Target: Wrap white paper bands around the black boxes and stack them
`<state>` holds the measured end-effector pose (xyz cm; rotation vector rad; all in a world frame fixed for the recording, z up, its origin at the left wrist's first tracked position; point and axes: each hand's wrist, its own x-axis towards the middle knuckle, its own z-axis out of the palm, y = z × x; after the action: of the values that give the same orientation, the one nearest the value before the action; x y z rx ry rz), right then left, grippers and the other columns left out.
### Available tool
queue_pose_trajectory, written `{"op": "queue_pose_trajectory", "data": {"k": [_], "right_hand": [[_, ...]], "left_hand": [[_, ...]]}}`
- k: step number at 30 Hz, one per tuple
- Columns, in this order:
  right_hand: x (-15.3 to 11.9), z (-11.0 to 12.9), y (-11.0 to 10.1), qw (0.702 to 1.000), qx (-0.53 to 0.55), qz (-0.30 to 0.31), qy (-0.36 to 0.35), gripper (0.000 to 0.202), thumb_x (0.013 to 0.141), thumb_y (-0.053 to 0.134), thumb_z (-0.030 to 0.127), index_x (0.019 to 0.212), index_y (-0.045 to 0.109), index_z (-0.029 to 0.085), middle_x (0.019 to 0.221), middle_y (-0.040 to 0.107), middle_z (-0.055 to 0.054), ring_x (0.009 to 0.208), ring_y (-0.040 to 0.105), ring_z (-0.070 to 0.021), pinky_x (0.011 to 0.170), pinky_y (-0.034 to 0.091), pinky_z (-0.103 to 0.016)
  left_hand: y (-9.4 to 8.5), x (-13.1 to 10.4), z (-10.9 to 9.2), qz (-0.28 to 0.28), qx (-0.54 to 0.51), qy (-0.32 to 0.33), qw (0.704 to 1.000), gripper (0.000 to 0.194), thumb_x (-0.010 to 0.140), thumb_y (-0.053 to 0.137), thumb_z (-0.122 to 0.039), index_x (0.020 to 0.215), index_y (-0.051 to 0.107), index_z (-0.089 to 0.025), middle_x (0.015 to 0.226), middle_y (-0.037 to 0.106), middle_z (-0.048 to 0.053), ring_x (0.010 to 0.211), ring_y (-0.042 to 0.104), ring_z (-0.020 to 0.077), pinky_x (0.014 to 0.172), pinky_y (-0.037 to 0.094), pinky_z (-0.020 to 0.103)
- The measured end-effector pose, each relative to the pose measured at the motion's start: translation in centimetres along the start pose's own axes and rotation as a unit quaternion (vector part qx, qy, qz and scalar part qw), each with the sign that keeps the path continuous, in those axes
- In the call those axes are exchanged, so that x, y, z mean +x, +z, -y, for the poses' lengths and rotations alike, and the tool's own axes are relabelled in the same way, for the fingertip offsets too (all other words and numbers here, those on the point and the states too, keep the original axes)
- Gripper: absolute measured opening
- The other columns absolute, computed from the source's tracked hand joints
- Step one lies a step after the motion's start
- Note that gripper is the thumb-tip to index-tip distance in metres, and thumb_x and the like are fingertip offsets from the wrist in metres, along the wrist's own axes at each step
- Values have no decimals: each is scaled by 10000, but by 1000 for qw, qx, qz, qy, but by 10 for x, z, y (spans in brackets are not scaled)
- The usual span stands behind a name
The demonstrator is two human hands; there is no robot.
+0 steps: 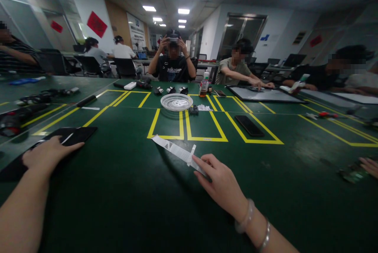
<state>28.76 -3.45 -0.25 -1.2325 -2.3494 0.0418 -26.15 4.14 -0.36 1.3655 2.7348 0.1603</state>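
Farthest left of the grip, we had the left hand (49, 152) palm down on a flat, dark black sheet-like piece with a thin pale line across it (85, 132), the thumb spread away from the fingers; the far fingertips were hidden, so we could not tell whether they pressed on the piece. Left of the grip and beyond it stood a round, shallow white basket with slotted sides (177, 109), well apart from our fingers. Nearer, a long, narrow white strip with grey printing and a short white crosspiece (174, 150) ran leftward and away from the grip, tilted, its far tip just beside a rectangle of yellow tape (167, 137) on the dark green tabletop (118, 209). The right hand (220, 182) had thumb and forefinger clamped on the strip's near end. Right of the grip and beyond it lay a flat, black rectangular phone (249, 126); farthest right, another person's hand (369, 166) showed at the edge. We judged the step in hand to be holding and steering the strip; a next move with it called for a steady pinch and care not to bend its free end.
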Motion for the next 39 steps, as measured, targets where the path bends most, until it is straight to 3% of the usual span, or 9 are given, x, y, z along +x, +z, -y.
{"op": "queue_pose_trajectory", "data": {"k": [3,10,16,20,25,30,32,36,39], "right_hand": [[0,0,0,1000,18,-2,9,437,977,489,241,1413,468,227,1168,569,-101,859,605,-192,720,542,-349],[1,-8,-1,990,35,-127,41,438,1006,450,281,1441,441,226,1119,561,-103,809,609,-185,648,536,-317],[-1,-7,-1,973,45,-227,19,481,981,504,211,1452,436,277,1108,539,-96,923,597,-213,743,546,-358],[-3,-4,-1,970,48,-239,-17,489,966,527,170,1435,457,289,1104,547,-92,912,598,-206,747,537,-364],[-4,-3,-2,973,44,-209,-87,426,959,537,156,1372,519,260,1111,594,-98,970,611,-215,765,536,-360],[-2,-2,0,982,53,-146,-106,351,977,522,202,1320,558,267,1157,642,-95,1015,631,-211,798,539,-363],[-1,-1,0,989,61,-103,-92,326,987,505,221,1303,572,263,1184,649,-95,1043,633,-209,835,537,-369],[1,-2,0,996,33,6,-80,302,973,523,212,1250,617,286,1210,658,-70,1053,637,-198,861,525,-359],[2,-4,1,994,-2,69,-84,309,939,572,174,1206,644,312,1201,663,-45,1022,643,-195,842,515,-355]], "left_hand": [[-7,-9,-19,62,-14,23,998,958,810,489,-791,1476,370,-114,1394,452,245,1195,488,459,898,450,551],[-11,-74,-110,50,-30,272,960,840,778,604,-703,1404,504,-151,1298,567,161,1099,573,388,872,486,429],[-3,-153,-157,41,-56,530,845,682,719,762,-569,1297,615,-238,1305,587,69,1205,524,335,1093,353,456],[14,-193,-174,83,-67,607,787,758,671,842,-537,1336,591,-274,1406,507,51,1284,462,323,1158,261,500],[35,-209,-185,87,-61,646,756,775,657,868,-510,1333,600,-243,1418,485,94,1284,460,337,1163,247,528],[36,-214,-186,47,-52,647,759,756,647,894,-430,1319,612,-228,1379,516,105,1241,485,369,1051,421,492],[35,-219,-184,39,-48,670,739,724,682,880,-399,1327,598,-227,1374,522,103,1231,496,366,1022,448,477],[30,-232,-178,74,-72,749,655,425,865,743,-346,1259,612,-254,1284,594,48,1079,608,259,880,518,361],[27,-233,-177,59,-87,756,646,214,950,622,-279,1159,644,-241,1100,664,27,898,642,208,736,514,317]]}}
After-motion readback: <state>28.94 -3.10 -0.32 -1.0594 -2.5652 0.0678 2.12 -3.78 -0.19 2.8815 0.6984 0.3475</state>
